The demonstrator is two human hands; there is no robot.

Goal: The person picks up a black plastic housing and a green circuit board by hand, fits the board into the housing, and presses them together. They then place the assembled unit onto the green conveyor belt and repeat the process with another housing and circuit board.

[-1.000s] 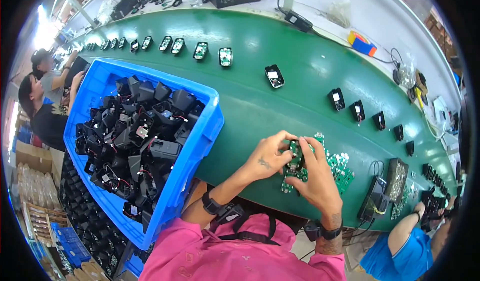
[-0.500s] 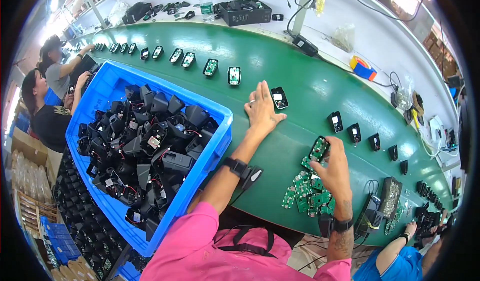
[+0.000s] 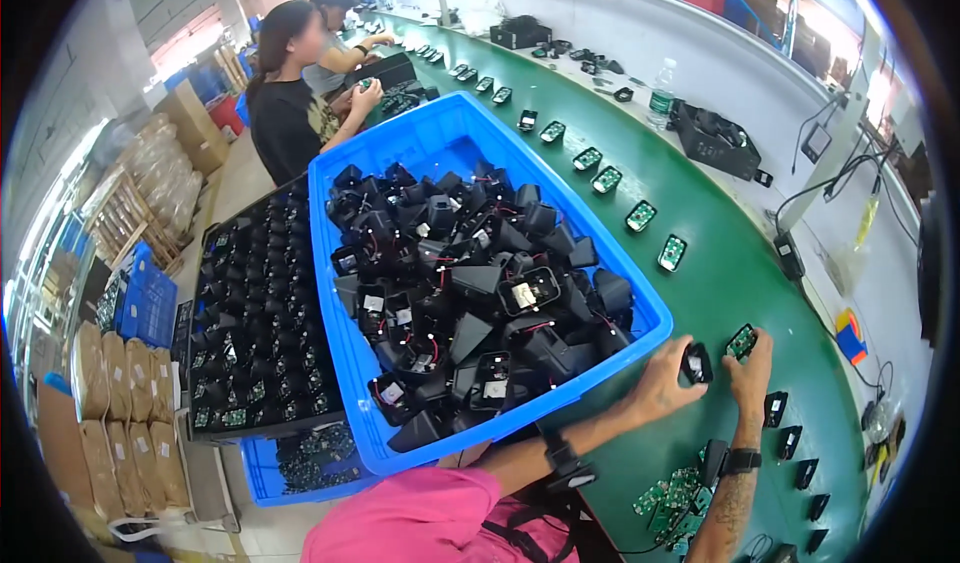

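Note:
My left hand (image 3: pixel 662 383) is closed round a small black plastic housing (image 3: pixel 697 365) with a pale patch inside, lifted near the right corner of a blue crate (image 3: pixel 655 313). Just to its right, my right hand (image 3: pixel 750 371) grips a green circuit board (image 3: pixel 741 341) with a dark outline. The two pieces are apart. Below my hands lies a loose heap of green circuit boards (image 3: pixel 668 498) on the green table (image 3: pixel 690 308). Many black housings (image 3: pixel 470 281), some trailing thin red wires, fill the crate.
Housings fitted with green boards (image 3: pixel 640 215) form a row along the table; more black housings (image 3: pixel 789 441) line its right side. A water bottle (image 3: pixel 662 93) and black box (image 3: pixel 715 143) stand at the back ledge. Packed trays (image 3: pixel 265 313) lie left. A co-worker (image 3: pixel 290 98) works beyond the crate.
My view has swung left. My left hand, open beside a housing before, now holds one. My right hand has carried the circuit board from above the heap to beside it.

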